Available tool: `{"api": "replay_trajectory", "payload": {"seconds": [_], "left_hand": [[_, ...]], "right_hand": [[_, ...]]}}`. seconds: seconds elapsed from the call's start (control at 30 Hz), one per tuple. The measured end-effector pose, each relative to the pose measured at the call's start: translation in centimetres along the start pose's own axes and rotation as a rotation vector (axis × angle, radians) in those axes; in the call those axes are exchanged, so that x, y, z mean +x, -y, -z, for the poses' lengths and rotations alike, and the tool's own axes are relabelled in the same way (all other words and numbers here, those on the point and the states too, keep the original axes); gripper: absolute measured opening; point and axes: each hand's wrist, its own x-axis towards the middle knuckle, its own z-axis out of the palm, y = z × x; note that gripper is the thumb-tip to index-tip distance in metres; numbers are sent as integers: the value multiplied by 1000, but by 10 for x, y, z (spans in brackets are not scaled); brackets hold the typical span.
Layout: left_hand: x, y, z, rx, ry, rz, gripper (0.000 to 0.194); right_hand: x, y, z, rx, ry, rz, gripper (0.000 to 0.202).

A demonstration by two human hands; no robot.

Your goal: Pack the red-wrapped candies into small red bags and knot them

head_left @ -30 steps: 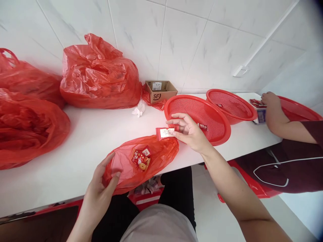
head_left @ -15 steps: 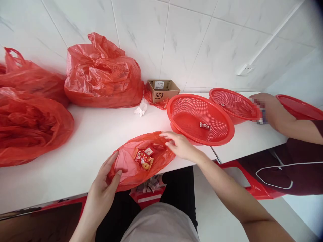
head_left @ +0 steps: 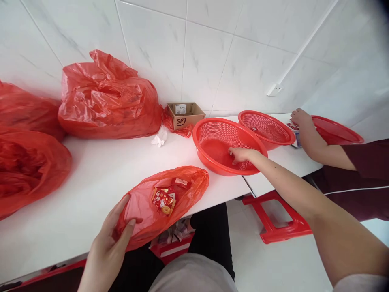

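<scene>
My left hand (head_left: 111, 237) pinches the near-left rim of a red plastic bag (head_left: 136, 202), thumb inside and fingers outside. The bag lies spread open on the white table; inside are a red snack packet with a rabbit print (head_left: 164, 201) and another small red packet (head_left: 181, 183). My right hand (head_left: 240, 155) reaches down into the nearest red mesh basket (head_left: 209, 160), its visible fingers bent and apart. It covers the spot where a small packet lay, so the packet is hidden.
Large filled red bags (head_left: 109, 101) stand at the left. An SF carton (head_left: 186, 117) and crumpled white tissue (head_left: 160, 136) are by the wall. Beyond the near basket sits a second basket (head_left: 270, 123); a co-worker's hand (head_left: 300, 117) is beside a third basket (head_left: 337, 127). A red stool (head_left: 267, 231) stands below.
My right hand has left the bag's right rim and moved right into the near basket. My left hand keeps its hold on the bag. The view has shifted slightly right.
</scene>
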Motion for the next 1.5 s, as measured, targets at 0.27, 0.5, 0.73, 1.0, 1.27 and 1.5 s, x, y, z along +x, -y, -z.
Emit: {"api": "replay_trajectory", "payload": {"seconds": [0.27, 0.5, 0.73, 1.0, 1.27, 1.5], "left_hand": [[0, -2, -2, 7, -8, 20, 64], [6, 8, 0, 23, 52, 29, 69], [4, 3, -2, 13, 36, 17, 67], [-3, -10, -6, -50, 1, 42, 65], [0, -2, -7, -55, 1, 16, 65], [3, 7, -4, -13, -2, -14, 64]], "right_hand": [[-32, 43, 9, 461, 107, 398, 21], [-65, 92, 3, 1024, -90, 573, 31], [-75, 127, -34, 950, 31, 608, 26], [-40, 83, -2, 255, -312, 316, 33], [-19, 72, -31, -8, 131, 305, 24], [-7, 87, -24, 115, 158, 502, 50]]}}
